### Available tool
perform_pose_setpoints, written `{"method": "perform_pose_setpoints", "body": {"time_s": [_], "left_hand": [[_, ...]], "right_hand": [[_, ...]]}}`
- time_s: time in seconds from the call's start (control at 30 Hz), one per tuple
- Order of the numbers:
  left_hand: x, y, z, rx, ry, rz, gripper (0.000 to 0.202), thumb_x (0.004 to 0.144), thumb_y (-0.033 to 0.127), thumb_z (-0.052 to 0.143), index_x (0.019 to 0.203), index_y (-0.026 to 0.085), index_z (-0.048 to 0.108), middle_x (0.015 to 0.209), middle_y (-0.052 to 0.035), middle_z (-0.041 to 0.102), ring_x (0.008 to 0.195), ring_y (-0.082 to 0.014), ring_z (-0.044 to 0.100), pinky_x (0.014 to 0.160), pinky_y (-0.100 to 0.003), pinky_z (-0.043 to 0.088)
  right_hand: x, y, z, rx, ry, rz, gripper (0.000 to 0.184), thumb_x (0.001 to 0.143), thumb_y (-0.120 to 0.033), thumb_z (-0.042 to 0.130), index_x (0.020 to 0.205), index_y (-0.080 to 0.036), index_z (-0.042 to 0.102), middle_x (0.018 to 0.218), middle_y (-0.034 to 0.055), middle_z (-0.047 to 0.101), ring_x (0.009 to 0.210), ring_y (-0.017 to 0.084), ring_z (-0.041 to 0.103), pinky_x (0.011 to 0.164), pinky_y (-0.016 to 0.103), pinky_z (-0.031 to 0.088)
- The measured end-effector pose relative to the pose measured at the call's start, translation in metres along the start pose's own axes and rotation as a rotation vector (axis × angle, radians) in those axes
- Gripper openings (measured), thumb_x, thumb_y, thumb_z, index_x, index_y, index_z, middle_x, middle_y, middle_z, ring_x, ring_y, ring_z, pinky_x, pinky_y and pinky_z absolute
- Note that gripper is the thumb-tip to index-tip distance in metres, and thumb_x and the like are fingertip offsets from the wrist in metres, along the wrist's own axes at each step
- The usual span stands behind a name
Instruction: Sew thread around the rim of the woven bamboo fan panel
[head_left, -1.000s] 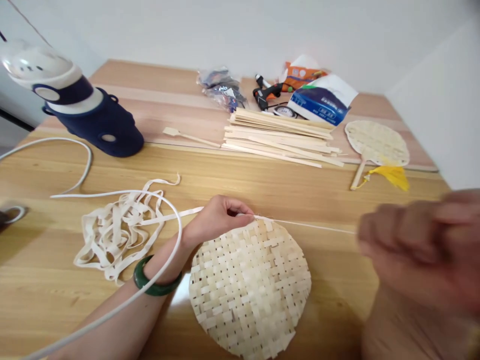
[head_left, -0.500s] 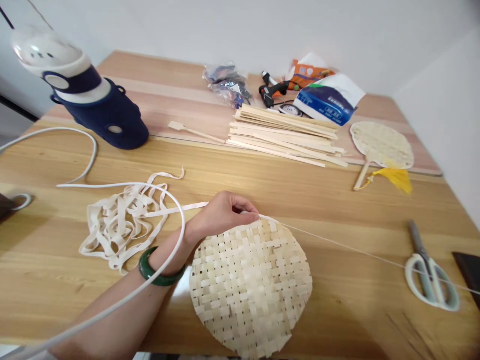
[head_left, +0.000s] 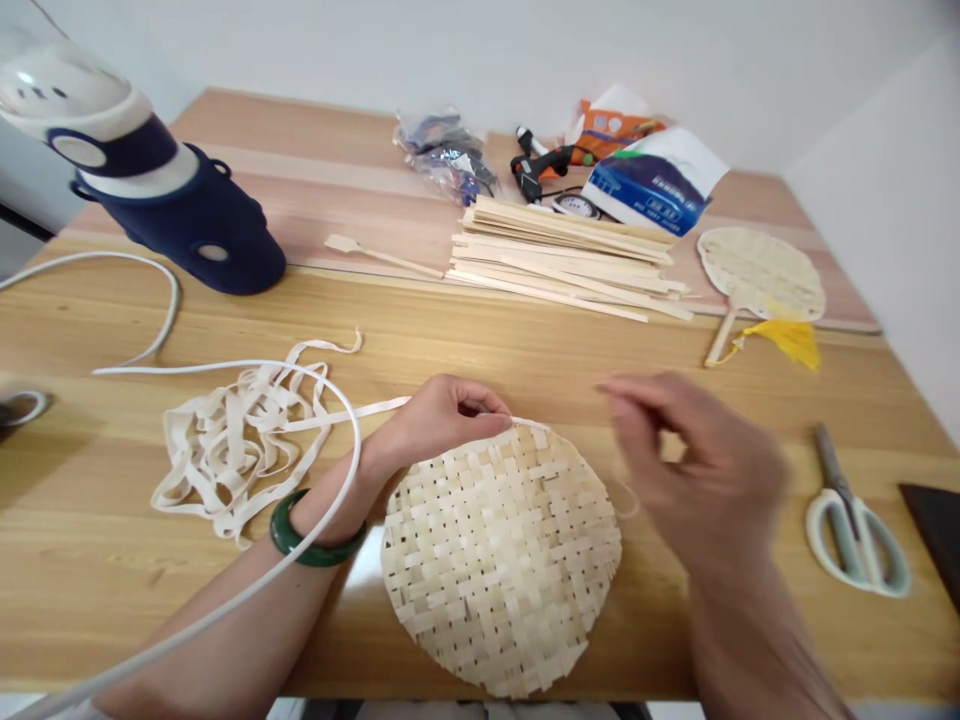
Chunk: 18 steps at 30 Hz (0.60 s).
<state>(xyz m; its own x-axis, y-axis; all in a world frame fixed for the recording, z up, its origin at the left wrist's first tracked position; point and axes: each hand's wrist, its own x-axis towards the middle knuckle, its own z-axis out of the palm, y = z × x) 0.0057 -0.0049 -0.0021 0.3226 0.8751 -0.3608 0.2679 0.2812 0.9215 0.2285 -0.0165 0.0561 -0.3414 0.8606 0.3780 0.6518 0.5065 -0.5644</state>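
My left hand (head_left: 454, 418) pinches the top edge of a round woven bamboo-strip panel (head_left: 502, 560), along with a flat cream ribbon (head_left: 382, 407) folded over that edge. The ribbon trails left into a loose tangled heap (head_left: 240, 435) on the table. My right hand (head_left: 697, 460), smeared by motion, hovers right of the panel with thumb and forefinger brought together; what they hold is too small to make out. A faint loop of thread (head_left: 628, 500) shows between the panel and my right hand.
Scissors (head_left: 855, 540) lie at right, below a finished fan (head_left: 761, 272) with a yellow tassel. Bamboo strips (head_left: 562, 260), a glue gun (head_left: 536, 175) and a tissue pack (head_left: 649, 190) are behind. A navy bottle (head_left: 187, 215) stands at left; a white cable (head_left: 349, 480) crosses my left forearm.
My right hand has come into view from the right, and the taut thread that stretched rightward is now slack. My left hand keeps its pinch on the edge. The view has shifted slightly.
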Motion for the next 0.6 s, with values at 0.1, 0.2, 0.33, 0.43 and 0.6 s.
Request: {"method": "perform_pose_setpoints", "body": {"time_s": [0.1, 0.2, 0.33, 0.43, 0.6], "left_hand": [[0.001, 0.001, -0.001, -0.046, -0.013, 0.008, 0.024, 0.076, 0.037, 0.067, 0.080, 0.014, 0.073, 0.076, -0.0038, 0.072, 0.065, -0.0133, 0.063, 0.055, -0.021, 0.046], [0.001, 0.003, -0.002, -0.066, -0.025, 0.000, 0.023, 0.076, 0.036, 0.067, 0.080, 0.014, 0.074, 0.078, -0.0043, 0.073, 0.068, -0.0136, 0.064, 0.058, -0.021, 0.047], [0.000, 0.006, -0.002, -0.066, -0.023, -0.011, 0.022, 0.077, 0.034, 0.067, 0.085, 0.015, 0.075, 0.079, -0.0043, 0.073, 0.069, -0.0146, 0.064, 0.056, -0.021, 0.047], [0.001, 0.004, -0.002, -0.053, 0.003, -0.010, 0.025, 0.075, 0.033, 0.069, 0.093, 0.016, 0.074, 0.079, -0.0038, 0.074, 0.068, -0.0148, 0.065, 0.054, -0.020, 0.046], [0.004, -0.003, -0.003, -0.090, -0.053, 0.018, 0.020, 0.075, 0.032, 0.070, 0.084, 0.015, 0.074, 0.078, -0.0034, 0.073, 0.066, -0.0127, 0.064, 0.054, -0.019, 0.046]], "right_hand": [[-0.004, -0.001, 0.025, -0.103, -0.074, -0.052, 0.015, 0.088, -0.015, 0.054, 0.095, -0.022, 0.065, 0.081, 0.0020, 0.070, 0.068, 0.014, 0.061, 0.059, 0.028, 0.044], [-0.007, -0.001, 0.036, -0.153, -0.152, -0.025, 0.012, 0.086, -0.015, 0.055, 0.087, -0.020, 0.065, 0.076, 0.0000, 0.068, 0.068, 0.013, 0.061, 0.061, 0.027, 0.042], [-0.009, 0.001, 0.033, -0.221, -0.176, 0.003, 0.010, 0.084, -0.016, 0.055, 0.081, -0.020, 0.064, 0.067, -0.0013, 0.063, 0.061, 0.012, 0.056, 0.056, 0.027, 0.037], [-0.009, 0.001, 0.032, -0.216, -0.175, -0.007, 0.011, 0.084, -0.016, 0.054, 0.081, -0.020, 0.064, 0.066, -0.0012, 0.062, 0.060, 0.012, 0.054, 0.057, 0.026, 0.036], [-0.010, 0.001, 0.035, -0.195, -0.173, -0.024, 0.012, 0.083, -0.014, 0.054, 0.078, -0.020, 0.063, 0.064, -0.0012, 0.061, 0.059, 0.012, 0.053, 0.056, 0.026, 0.035]]}}
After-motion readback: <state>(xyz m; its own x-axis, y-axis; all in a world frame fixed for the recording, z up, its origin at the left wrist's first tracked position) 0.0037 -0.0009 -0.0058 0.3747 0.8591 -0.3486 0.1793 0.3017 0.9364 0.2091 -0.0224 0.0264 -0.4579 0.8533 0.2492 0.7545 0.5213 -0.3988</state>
